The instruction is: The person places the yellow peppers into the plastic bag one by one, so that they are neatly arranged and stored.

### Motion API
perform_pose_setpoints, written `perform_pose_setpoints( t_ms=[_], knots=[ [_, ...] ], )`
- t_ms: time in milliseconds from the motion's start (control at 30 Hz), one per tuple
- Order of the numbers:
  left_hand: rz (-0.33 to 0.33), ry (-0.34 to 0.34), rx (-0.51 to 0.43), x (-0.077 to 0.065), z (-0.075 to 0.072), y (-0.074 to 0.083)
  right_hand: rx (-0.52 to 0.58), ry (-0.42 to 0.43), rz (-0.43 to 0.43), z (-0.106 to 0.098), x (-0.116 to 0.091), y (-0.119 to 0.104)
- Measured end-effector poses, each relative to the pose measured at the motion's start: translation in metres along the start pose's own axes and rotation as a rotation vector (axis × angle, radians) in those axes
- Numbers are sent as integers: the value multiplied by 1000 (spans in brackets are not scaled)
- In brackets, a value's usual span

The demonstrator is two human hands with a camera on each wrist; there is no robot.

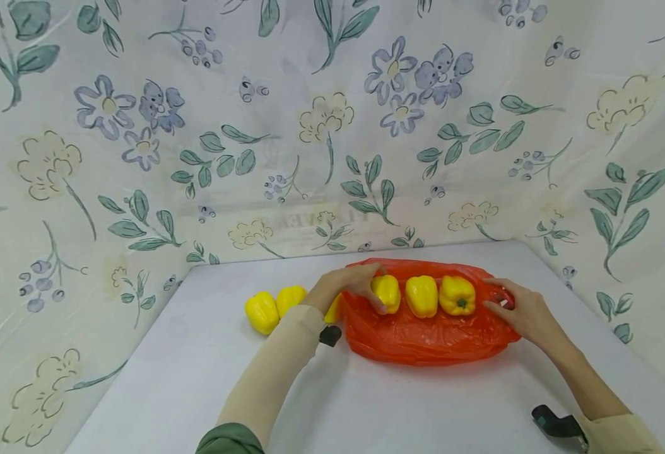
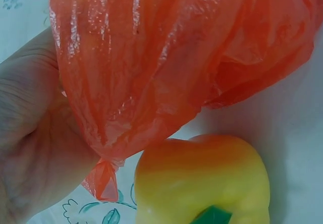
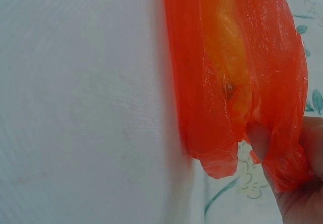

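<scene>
A red plastic bag (image 1: 423, 343) lies spread open on the table, with three yellow bell peppers in a row in its opening. My left hand (image 1: 358, 282) reaches over the bag's left end, thumb and fingers round the leftmost bell pepper (image 1: 388, 294). The middle pepper (image 1: 421, 296) and the right one (image 1: 457, 295) sit beside it, untouched. At the bag's right end my right hand (image 1: 525, 310) pinches the bunched plastic between thumb and fingers. In the left wrist view the bag (image 2: 136, 72) hides the left fingertips, and a knotted end hangs by the palm.
To the left of the bag stand more yellow peppers (image 1: 261, 312) on the white table (image 1: 207, 353), one partly behind the left forearm. Dark wrist devices (image 1: 556, 424) are on both wrists. A flower-patterned sheet (image 1: 321, 126) hangs behind the table and at its sides.
</scene>
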State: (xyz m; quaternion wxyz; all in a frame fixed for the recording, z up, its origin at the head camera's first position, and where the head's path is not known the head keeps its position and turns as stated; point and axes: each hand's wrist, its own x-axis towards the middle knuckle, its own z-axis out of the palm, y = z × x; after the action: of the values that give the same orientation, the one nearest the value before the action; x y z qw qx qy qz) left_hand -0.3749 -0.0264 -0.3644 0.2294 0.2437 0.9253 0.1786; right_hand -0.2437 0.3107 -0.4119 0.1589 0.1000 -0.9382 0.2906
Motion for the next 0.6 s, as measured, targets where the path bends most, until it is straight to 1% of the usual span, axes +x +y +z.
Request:
perform_pose_setpoints(
  t_ms=[367, 467, 533, 600],
  knots=[
    [66, 16, 6, -7, 2, -3, 9, -6, 4, 3, -1, -1],
    [124, 46, 17, -10, 0, -5, 6, 0, 0, 3, -1, -1],
    [177, 86, 16, -11, -2, -7, -2, 8, -6, 2, -1, -1],
    [228, 130, -20, -14, -4, -7, -11, 15, -9, 2, 0, 0]
  ],
)
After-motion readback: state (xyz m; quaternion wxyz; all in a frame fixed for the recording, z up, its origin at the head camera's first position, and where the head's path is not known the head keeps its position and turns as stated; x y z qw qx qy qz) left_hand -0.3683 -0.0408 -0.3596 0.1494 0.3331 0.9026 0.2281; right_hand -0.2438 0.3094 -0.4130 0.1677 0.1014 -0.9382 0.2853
